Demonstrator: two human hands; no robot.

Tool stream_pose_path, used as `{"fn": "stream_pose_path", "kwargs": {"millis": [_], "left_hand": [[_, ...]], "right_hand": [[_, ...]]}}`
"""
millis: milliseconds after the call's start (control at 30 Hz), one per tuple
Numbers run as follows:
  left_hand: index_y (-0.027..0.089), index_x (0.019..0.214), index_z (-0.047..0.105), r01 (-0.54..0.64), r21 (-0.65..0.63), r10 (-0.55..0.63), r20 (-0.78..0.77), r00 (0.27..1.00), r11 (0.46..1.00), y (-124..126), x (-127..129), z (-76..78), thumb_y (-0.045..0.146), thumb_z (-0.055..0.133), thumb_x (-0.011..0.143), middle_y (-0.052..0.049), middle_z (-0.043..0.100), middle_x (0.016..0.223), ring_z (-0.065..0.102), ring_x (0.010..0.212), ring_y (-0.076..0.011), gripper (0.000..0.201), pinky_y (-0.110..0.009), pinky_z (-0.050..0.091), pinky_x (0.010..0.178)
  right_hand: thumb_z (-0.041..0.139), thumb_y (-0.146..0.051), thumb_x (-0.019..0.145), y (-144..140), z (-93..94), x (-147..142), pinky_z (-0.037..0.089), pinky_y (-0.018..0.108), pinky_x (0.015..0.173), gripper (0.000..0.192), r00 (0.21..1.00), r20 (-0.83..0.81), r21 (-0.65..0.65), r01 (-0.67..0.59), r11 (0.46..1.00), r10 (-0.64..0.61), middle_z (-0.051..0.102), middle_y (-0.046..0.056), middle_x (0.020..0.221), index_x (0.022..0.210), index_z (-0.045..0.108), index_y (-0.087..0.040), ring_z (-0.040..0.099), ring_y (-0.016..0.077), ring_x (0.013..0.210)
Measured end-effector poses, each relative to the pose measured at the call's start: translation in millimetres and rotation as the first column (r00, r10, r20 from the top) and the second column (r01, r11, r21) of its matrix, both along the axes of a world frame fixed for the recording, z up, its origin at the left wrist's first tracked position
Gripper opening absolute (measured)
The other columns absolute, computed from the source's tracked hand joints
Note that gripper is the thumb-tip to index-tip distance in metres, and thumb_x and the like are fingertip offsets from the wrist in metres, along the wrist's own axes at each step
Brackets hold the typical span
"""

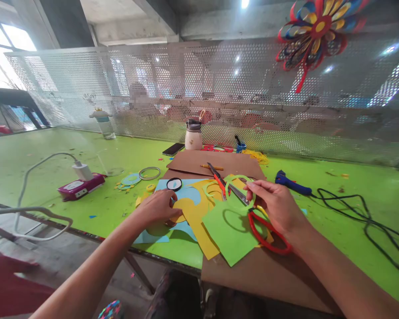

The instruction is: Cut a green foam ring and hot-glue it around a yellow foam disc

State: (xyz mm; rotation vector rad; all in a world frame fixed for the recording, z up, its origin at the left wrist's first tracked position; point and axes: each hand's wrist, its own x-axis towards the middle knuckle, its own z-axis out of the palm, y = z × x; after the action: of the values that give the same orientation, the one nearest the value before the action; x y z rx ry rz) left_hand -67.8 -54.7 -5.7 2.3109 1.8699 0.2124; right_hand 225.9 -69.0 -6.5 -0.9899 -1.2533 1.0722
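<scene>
My right hand point(275, 201) pinches a light green paper ring point(227, 189) between thumb and fingertips, holding it over the papers. Beneath it lie a green paper sheet point(232, 241) and scissors with red handles point(269, 241). My left hand point(159, 207) rests on the cut papers, its fingers curved and apart beside a round yellow paper piece point(186, 207); some fingertips are hidden. Blue paper with curved cutouts point(191, 190) and a yellow paper strip point(204, 241) lie around it. Just above the left hand is a small black-rimmed ring point(174, 184).
A utility knife point(218, 176) and brown pencil point(212, 167) lie on brown cardboard point(219, 158). A blue glue gun point(292, 184) with its cord is at right. A purple power strip point(81, 186), metal ring point(149, 173), phone point(173, 149) and bottle point(193, 137) stand around. A perforated screen point(173, 84) borders the table.
</scene>
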Motion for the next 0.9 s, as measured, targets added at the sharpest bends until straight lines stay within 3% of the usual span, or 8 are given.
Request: {"fn": "stream_pose_path", "kwargs": {"millis": [333, 500, 667, 767, 900], "left_hand": [[0.021, 0.076, 0.06, 0.035, -0.039, -0.032, 0.066, 0.997, 0.999, 3.6, 0.5, 4.7, 0.043, 0.064, 0.055, -0.004, 0.062, 0.08, 0.058, 0.077, -0.0246, 0.03, -0.03, 0.042, 0.063], [0.021, 0.073, 0.056, 0.007, -0.068, 0.006, 0.188, 0.982, 0.998, 12.4, -2.4, -1.3, 0.036, 0.069, 0.049, -0.001, 0.058, 0.072, 0.055, 0.068, -0.0203, 0.031, -0.028, 0.04, 0.056], [0.02, 0.082, 0.059, -0.015, -0.102, 0.052, 0.376, 0.925, 0.995, 17.4, -8.9, -4.0, 0.034, 0.067, 0.053, 0.005, 0.053, 0.058, 0.053, 0.057, -0.0163, 0.034, -0.026, 0.038, 0.05], [0.018, 0.086, 0.061, -0.065, -0.098, 0.106, 0.5, 0.859, 0.993, 17.7, -19.3, 7.5, 0.038, 0.068, 0.054, 0.006, 0.052, 0.055, 0.055, 0.055, -0.0164, 0.039, -0.026, 0.038, 0.05], [0.018, 0.077, 0.061, -0.114, -0.077, 0.136, 0.678, 0.722, 0.99, 12.2, -24.4, 36.7, 0.043, 0.067, 0.058, 0.001, 0.061, 0.063, 0.058, 0.061, -0.0174, 0.033, -0.028, 0.043, 0.055]], "right_hand": [[0.066, -0.032, 0.077, 0.5, 1.7, -1.1, 0.04, 0.024, 0.048, 0.019, 1.0, 0.014, 0.029, 0.009, 1.0, -0.009, 0.058, -0.001, 0.058, 0.067, 0.066, -0.016, 0.051, 0.0125, 0.055], [0.059, -0.026, 0.086, 2.8, -1.5, 0.2, 0.043, 0.022, 0.049, 0.018, 0.999, 0.053, 0.026, 0.003, 1.0, -0.004, 0.057, -0.005, 0.061, 0.075, 0.062, -0.013, 0.053, 0.0087, 0.051], [0.058, -0.026, 0.087, 4.0, -2.2, 0.1, 0.043, 0.021, 0.047, 0.019, 0.997, 0.071, 0.018, 0.011, 1.0, -0.013, 0.057, -0.006, 0.061, 0.073, 0.061, -0.013, 0.053, 0.0079, 0.05], [0.06, -0.029, 0.084, 4.3, -1.7, -0.8, 0.041, 0.021, 0.047, 0.019, 0.998, 0.055, 0.015, 0.015, 1.0, -0.016, 0.057, -0.005, 0.058, 0.073, 0.063, -0.013, 0.053, 0.0089, 0.05], [0.067, -0.035, 0.076, 4.5, -2.8, -2.9, 0.036, 0.023, 0.045, 0.022, 1.0, 0.013, 0.013, 0.024, 1.0, -0.025, 0.059, -0.003, 0.054, 0.066, 0.066, -0.015, 0.05, 0.0107, 0.049]]}}
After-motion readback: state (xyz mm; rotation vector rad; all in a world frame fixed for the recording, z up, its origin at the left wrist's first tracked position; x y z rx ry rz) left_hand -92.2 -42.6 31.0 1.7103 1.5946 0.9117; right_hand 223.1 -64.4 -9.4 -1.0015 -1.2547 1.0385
